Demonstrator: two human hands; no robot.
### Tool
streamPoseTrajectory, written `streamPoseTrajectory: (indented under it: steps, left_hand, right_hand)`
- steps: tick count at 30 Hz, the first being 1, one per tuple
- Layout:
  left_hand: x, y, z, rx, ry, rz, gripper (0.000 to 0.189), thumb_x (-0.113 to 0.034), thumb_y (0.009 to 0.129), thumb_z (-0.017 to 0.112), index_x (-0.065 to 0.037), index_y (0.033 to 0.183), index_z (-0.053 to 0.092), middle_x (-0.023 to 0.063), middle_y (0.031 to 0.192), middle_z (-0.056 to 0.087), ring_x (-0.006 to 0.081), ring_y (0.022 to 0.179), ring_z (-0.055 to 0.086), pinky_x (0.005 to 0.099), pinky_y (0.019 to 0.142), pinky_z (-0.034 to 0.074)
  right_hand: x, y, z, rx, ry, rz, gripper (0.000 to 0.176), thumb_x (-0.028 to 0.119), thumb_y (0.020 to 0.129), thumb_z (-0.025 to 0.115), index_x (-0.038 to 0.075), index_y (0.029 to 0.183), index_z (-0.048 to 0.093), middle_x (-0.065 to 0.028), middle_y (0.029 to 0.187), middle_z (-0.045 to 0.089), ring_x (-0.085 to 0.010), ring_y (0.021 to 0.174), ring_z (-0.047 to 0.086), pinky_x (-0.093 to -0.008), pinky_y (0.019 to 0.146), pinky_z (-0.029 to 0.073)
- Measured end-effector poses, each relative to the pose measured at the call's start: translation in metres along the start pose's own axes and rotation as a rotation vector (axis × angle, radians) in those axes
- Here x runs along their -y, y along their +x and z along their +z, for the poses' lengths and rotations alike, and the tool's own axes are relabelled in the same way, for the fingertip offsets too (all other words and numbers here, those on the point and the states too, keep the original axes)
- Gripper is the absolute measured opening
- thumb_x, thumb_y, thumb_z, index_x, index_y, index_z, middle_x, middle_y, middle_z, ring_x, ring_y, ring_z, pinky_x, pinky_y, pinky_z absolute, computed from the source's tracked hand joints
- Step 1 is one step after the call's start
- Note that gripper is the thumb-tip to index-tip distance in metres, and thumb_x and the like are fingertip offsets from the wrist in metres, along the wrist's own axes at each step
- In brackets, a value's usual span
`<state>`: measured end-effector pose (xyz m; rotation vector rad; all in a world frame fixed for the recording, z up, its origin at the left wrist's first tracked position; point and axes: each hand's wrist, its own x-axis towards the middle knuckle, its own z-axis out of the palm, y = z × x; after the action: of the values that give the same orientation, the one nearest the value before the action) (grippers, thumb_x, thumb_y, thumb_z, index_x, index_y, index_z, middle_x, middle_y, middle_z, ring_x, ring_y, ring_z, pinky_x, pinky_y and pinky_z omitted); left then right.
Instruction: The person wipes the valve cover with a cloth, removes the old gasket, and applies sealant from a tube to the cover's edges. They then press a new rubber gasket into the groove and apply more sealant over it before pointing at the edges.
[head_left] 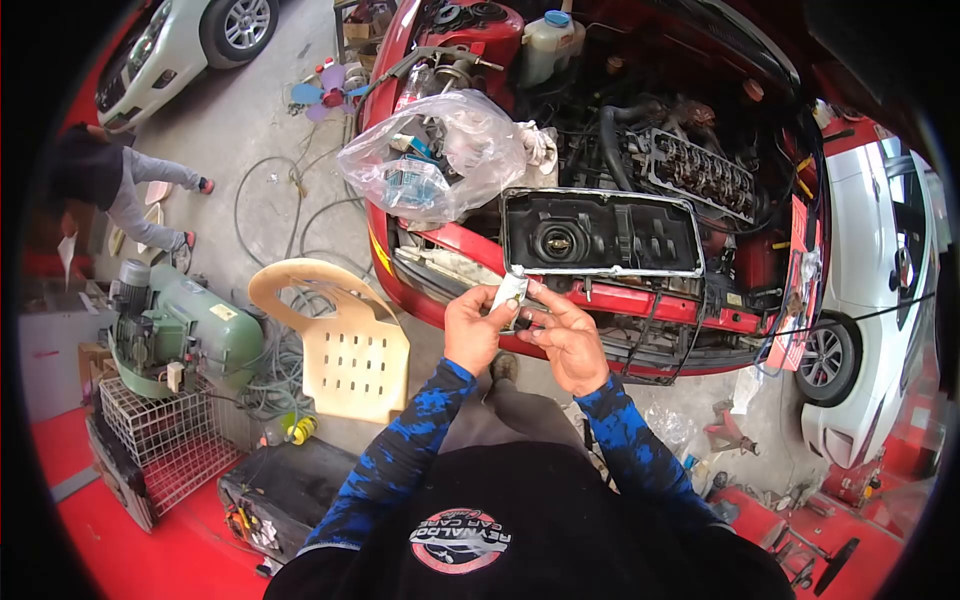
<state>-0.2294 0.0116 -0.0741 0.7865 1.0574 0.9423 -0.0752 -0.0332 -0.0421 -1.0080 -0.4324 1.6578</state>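
In front of the car, my left hand is closed around a small white tube, pinching it between thumb and fingers. My right hand is at the tube's other side, its index finger against it and the other fingers curled near its lower end. Something small and dark shows between the right fingertips; I cannot make out what. Just beyond the tube, an upturned black valve cover rests across the car's front, grey sealant along its rim. Behind it, the engine's cylinder head lies uncovered, its valve gear showing.
A clear plastic bag with boxes sits on the red car's left front, beside a white glove. To my left are a beige plastic chair, hoses and a green compressor. Another person is at far left.
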Motion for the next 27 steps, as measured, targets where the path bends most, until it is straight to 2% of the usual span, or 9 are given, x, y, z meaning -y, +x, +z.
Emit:
streamPoseTrajectory:
  steps: [6, 11, 15, 17, 19, 21, 22, 25, 27]
  left_hand:
    - [0.012, -0.002, 0.009, -0.130, 0.401, 0.308, 0.019, -0.005, 0.086, 0.072, 0.003, 0.103, 0.069, 0.0060, 0.091, 0.073, 0.0131, 0.078, 0.065, 0.0324, 0.087, 0.050]
    - [0.005, -0.016, 0.020, -0.295, 0.936, 0.664, 0.021, -0.013, 0.079, 0.074, -0.006, 0.098, 0.069, 0.0106, 0.090, 0.070, 0.0302, 0.088, 0.066, 0.0573, 0.113, 0.026]
    - [0.000, -0.020, 0.015, -0.331, 1.109, 0.733, 0.019, -0.011, 0.079, 0.073, -0.007, 0.096, 0.068, 0.0097, 0.090, 0.069, 0.0310, 0.093, 0.065, 0.0591, 0.112, 0.028]
    - [0.011, -0.014, 0.000, -0.317, 1.133, 0.688, 0.021, -0.016, 0.080, 0.072, -0.007, 0.098, 0.067, 0.0108, 0.091, 0.067, 0.0324, 0.093, 0.064, 0.0625, 0.112, 0.024]
    - [0.024, -0.009, -0.009, -0.350, 1.105, 0.656, 0.021, -0.011, 0.082, 0.072, -0.004, 0.101, 0.068, 0.0077, 0.090, 0.067, 0.0254, 0.092, 0.066, 0.0532, 0.106, 0.039]
    - [0.040, -0.001, -0.022, -0.185, 0.298, 0.107, 0.022, -0.005, 0.084, 0.071, -0.001, 0.106, 0.068, 0.0045, 0.091, 0.067, 0.0159, 0.096, 0.064, 0.0363, 0.092, 0.050]
    - [0.053, 0.006, -0.030, -0.116, 0.167, 0.079, 0.023, -0.001, 0.086, 0.070, 0.002, 0.108, 0.069, 0.0069, 0.105, 0.066, 0.0116, 0.102, 0.061, 0.0242, 0.080, 0.051]
    - [0.051, 0.016, -0.027, -0.083, 0.073, 0.136, 0.022, -0.002, 0.085, 0.071, 0.002, 0.107, 0.071, 0.0131, 0.124, 0.061, 0.0163, 0.111, 0.060, 0.0289, 0.091, 0.049]
    - [0.063, 0.031, -0.032, -0.014, 0.071, 0.103, 0.023, -0.003, 0.085, 0.071, 0.001, 0.107, 0.072, 0.0173, 0.142, 0.051, 0.0218, 0.130, 0.051, 0.0339, 0.105, 0.040]
  right_hand:
    - [-0.015, -0.001, -0.006, 0.081, 0.130, -0.042, 0.074, -0.012, 0.075, 0.053, 0.001, 0.147, 0.045, -0.0087, 0.141, 0.053, -0.0209, 0.118, 0.054, -0.0295, 0.091, 0.052]
    - [-0.019, -0.004, -0.010, 0.074, 0.240, -0.008, 0.073, -0.013, 0.075, 0.053, 0.001, 0.147, 0.046, -0.0084, 0.138, 0.055, -0.0207, 0.114, 0.056, -0.0309, 0.095, 0.050]
    - [-0.011, -0.018, -0.006, 0.070, 0.388, 0.155, 0.065, -0.014, 0.074, 0.055, 0.002, 0.138, 0.055, -0.0062, 0.139, 0.054, -0.0198, 0.110, 0.057, -0.0322, 0.093, 0.049]
    - [-0.001, -0.030, 0.002, 0.166, 0.198, 0.078, 0.060, -0.014, 0.072, 0.057, 0.002, 0.130, 0.062, -0.0047, 0.136, 0.054, -0.0187, 0.107, 0.057, -0.0306, 0.091, 0.049]
    - [0.019, -0.032, 0.011, 0.178, -0.015, -0.065, 0.050, -0.011, 0.073, 0.057, 0.000, 0.122, 0.065, -0.0060, 0.127, 0.056, -0.0167, 0.105, 0.057, -0.0300, 0.086, 0.051]
    - [0.046, -0.017, 0.003, 0.166, -0.546, -0.333, 0.044, -0.011, 0.075, 0.054, -0.001, 0.116, 0.067, -0.0061, 0.122, 0.055, -0.0156, 0.100, 0.057, -0.0269, 0.081, 0.050]
    - [0.057, 0.001, -0.008, 0.149, -0.888, -0.469, 0.047, -0.010, 0.073, 0.052, 0.001, 0.116, 0.067, -0.0073, 0.119, 0.054, -0.0154, 0.097, 0.056, -0.0254, 0.077, 0.048]
    - [0.062, 0.078, -0.059, 0.035, -1.243, -0.605, 0.057, -0.013, 0.068, 0.048, 0.003, 0.120, 0.065, -0.0094, 0.107, 0.055, -0.0192, 0.094, 0.056, -0.0266, 0.076, 0.047]
    - [0.063, 0.126, -0.082, -0.026, -1.403, -0.560, 0.059, -0.009, 0.069, 0.051, 0.003, 0.126, 0.064, -0.0186, 0.110, 0.057, -0.0376, 0.105, 0.055, -0.0386, 0.094, 0.045]
